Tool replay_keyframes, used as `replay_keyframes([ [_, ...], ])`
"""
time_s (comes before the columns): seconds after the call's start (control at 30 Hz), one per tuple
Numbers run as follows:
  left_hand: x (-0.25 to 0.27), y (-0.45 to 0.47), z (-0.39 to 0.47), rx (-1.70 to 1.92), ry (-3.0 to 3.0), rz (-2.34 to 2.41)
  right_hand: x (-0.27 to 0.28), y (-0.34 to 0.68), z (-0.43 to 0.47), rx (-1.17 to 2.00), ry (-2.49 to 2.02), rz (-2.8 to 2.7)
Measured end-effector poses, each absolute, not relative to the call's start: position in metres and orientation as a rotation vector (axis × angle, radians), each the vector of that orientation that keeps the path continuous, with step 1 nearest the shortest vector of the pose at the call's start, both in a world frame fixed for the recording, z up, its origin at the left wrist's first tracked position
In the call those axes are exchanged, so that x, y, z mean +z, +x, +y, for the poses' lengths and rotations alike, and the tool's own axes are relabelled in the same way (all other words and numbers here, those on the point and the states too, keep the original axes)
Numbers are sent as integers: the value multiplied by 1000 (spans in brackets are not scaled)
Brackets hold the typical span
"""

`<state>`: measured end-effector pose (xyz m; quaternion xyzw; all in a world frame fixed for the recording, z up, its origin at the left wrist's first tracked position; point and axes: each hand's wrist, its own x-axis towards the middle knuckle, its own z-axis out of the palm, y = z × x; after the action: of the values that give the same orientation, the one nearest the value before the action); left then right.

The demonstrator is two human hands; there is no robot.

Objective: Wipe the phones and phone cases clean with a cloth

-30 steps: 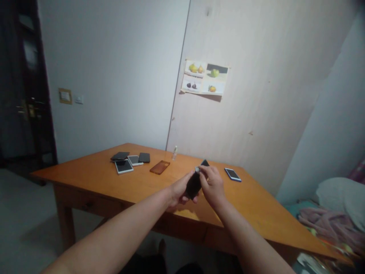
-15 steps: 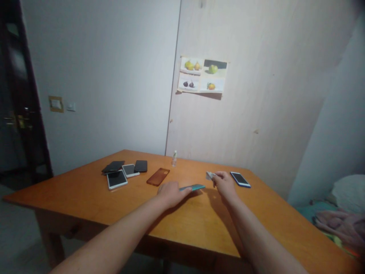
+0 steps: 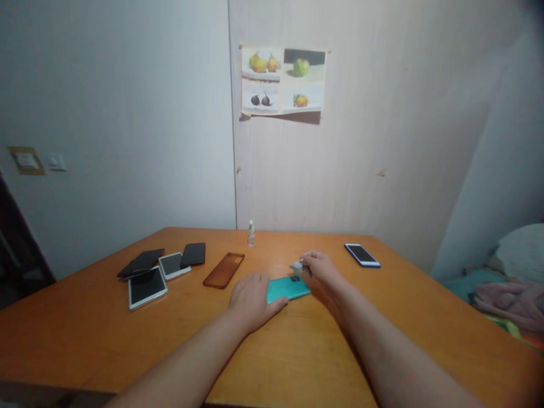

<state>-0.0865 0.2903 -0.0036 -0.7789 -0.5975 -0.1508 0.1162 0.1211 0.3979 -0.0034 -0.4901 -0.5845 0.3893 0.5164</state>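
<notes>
A teal phone (image 3: 285,289) lies back up, its dark camera block near the far right corner. My left hand (image 3: 252,301) grips its left end, thumb along the near edge and fingers at the far side. Just above the camera end, my right hand (image 3: 319,268) is closed in a pinch on a small grey-white cloth (image 3: 298,266), which may be a wipe; its exact kind is hard to make out. A brown phone case (image 3: 224,270) rests to the left of my left hand.
On the left lie a white tablet (image 3: 147,288), a white phone (image 3: 174,266), a black phone (image 3: 193,254) and a dark wallet-like case (image 3: 141,263). A small clear bottle (image 3: 251,234) stands behind. A blue-edged phone (image 3: 362,255) lies at right on the wooden table (image 3: 289,362).
The teal phone, earlier tilted edge-on, now shows its back face. My right hand has brought the cloth in to the phone's camera end. The view has shifted right and down.
</notes>
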Motion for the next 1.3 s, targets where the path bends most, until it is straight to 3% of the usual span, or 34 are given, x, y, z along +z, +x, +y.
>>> replay_keyframes([
  [0.47,-5,-92,294,-439,-2398,-1790,-15,135,397,781,-1303,-1593],
  [0.73,3,-118,304,-603,-2657,-1867,-8,118,363,516,-1289,-1976],
  [1.07,13,-135,304,-523,-2856,-1900,6,122,350,151,-1438,-2441],
  [1.3,7,-129,306,-593,-2805,-1888,11,95,312,354,-1262,-2621],
])
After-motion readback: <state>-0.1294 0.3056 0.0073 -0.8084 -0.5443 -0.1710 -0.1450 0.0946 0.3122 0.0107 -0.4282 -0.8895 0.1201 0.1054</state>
